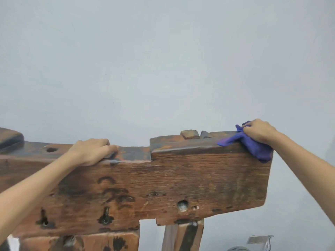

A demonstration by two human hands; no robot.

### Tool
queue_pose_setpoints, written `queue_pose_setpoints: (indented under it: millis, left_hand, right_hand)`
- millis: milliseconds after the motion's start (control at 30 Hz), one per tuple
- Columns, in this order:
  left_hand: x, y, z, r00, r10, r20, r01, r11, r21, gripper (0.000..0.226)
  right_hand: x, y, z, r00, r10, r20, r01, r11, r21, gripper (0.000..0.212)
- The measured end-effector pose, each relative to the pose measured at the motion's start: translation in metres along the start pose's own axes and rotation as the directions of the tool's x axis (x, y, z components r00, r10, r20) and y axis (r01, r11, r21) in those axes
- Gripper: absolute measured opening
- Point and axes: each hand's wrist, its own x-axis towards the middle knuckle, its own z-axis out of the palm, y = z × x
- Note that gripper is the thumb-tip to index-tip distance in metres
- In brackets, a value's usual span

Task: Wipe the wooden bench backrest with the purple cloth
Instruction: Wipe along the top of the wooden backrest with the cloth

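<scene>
The wooden bench backrest (181,178) is a thick, worn brown plank with holes and dark stains, filling the lower half of the head view. My right hand (259,132) grips the purple cloth (253,147) on the top edge at the plank's right end; the cloth drapes over the corner. My left hand (90,151) rests on the lower step of the top edge, left of the middle, fingers curled over the far side.
A plain grey wall (163,60) stands right behind the bench. A wooden leg (183,236) props the plank from below. A small wooden peg (189,134) sticks up from the top edge. Something grey and white (259,240) lies on the floor at lower right.
</scene>
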Motion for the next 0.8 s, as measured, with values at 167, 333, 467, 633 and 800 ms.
queue_pose_setpoints:
  millis: [167, 333, 467, 633, 800]
  left_hand:
    - [-0.007, 0.012, -0.005, 0.998, 0.06, -0.02, -0.062, 0.992, -0.114, 0.061]
    - [-0.027, 0.013, -0.01, 0.973, 0.155, -0.169, -0.205, 0.919, -0.337, 0.056]
    - [-0.058, 0.025, -0.01, 0.924, 0.318, -0.215, -0.378, 0.658, -0.652, 0.026]
    - [-0.095, 0.04, -0.026, 0.909, 0.386, -0.159, -0.299, 0.336, -0.893, 0.041]
    - [-0.108, -0.005, -0.046, 0.954, 0.245, -0.171, -0.25, 0.339, -0.907, 0.028]
  right_hand:
    - [-0.03, -0.084, 0.031, 0.99, -0.138, 0.036, 0.136, 0.989, 0.048, 0.046]
    - [-0.082, -0.171, 0.073, 0.939, -0.339, -0.065, 0.345, 0.913, 0.217, 0.042]
    - [-0.132, -0.227, 0.093, 0.895, -0.42, -0.149, 0.406, 0.631, 0.661, 0.041]
    - [-0.179, -0.301, 0.1, 0.956, -0.292, -0.008, 0.097, 0.29, 0.952, 0.024]
    - [-0.192, -0.311, 0.088, 0.809, -0.516, 0.282, -0.224, 0.173, 0.959, 0.036]
